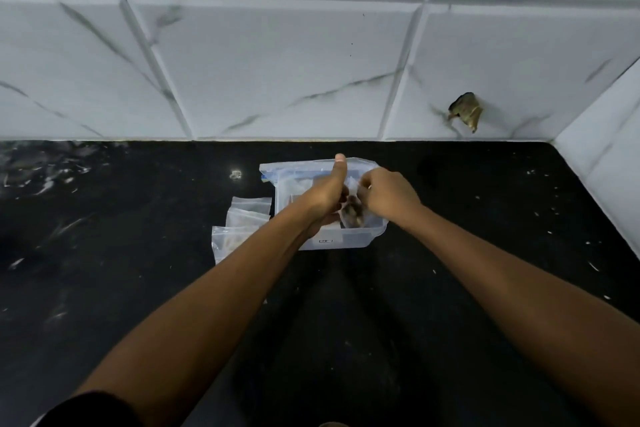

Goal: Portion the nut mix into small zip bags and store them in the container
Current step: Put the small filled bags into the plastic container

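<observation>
A clear plastic container stands on the black counter near the wall. Above it both hands hold a small zip bag with brown nut mix in it. My left hand grips the bag's left side, thumb stretched toward the wall. The fingers of my right hand pinch the bag's top edge. Several more small zip bags lie flat to the left of the container, partly hidden by my left forearm. The container's inside is mostly hidden by my hands.
The black counter meets a white marble-look tiled wall at the back and another wall at the right. A small shiny scrap lies left of the container. A brown patch marks the wall.
</observation>
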`<act>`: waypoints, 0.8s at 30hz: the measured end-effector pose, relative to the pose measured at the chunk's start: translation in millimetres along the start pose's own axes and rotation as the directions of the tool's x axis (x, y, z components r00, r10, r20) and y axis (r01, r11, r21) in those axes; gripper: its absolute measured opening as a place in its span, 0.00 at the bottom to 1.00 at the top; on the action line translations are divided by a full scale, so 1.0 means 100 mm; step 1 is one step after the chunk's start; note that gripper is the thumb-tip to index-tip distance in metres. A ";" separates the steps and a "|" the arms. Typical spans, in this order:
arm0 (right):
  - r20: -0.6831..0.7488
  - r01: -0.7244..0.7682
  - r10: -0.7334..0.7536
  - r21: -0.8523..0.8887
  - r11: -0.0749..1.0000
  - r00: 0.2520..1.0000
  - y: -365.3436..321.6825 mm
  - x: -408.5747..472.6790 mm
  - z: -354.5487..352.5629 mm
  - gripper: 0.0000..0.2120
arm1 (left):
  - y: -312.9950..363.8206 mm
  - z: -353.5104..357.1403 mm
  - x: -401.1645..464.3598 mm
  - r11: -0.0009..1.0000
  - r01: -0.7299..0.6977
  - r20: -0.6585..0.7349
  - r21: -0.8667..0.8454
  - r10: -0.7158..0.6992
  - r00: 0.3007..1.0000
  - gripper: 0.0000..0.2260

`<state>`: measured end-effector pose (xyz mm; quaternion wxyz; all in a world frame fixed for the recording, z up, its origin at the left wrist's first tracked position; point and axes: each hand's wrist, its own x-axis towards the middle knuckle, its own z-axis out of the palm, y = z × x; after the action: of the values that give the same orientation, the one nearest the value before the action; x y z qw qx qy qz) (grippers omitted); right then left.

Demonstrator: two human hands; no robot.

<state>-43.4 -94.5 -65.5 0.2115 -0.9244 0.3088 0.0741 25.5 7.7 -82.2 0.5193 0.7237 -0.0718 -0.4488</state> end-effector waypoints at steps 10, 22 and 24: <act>0.097 0.128 -0.097 -0.384 0.915 0.991 -0.14 -0.04 0.06 0.11 | 0.04 0.09 0.08 0.982 0.093 0.078 0.165 -0.107 0.991 0.40; 0.112 0.130 -0.188 0.396 0.909 0.976 -0.51 -0.78 0.42 0.07 | -0.61 -1.08 -1.18 0.979 -0.203 -0.350 0.005 0.192 0.917 0.35; 0.277 -0.026 -0.146 0.533 0.846 0.950 -0.63 -0.83 0.69 0.06 | -0.84 -1.17 -1.31 0.989 -0.144 -0.408 -0.028 0.120 0.905 0.30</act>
<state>-72.3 26.1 -83.7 0.5059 -0.8162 0.2509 0.1218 2.6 200.9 -68.6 0.5728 0.7791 0.0015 -0.2547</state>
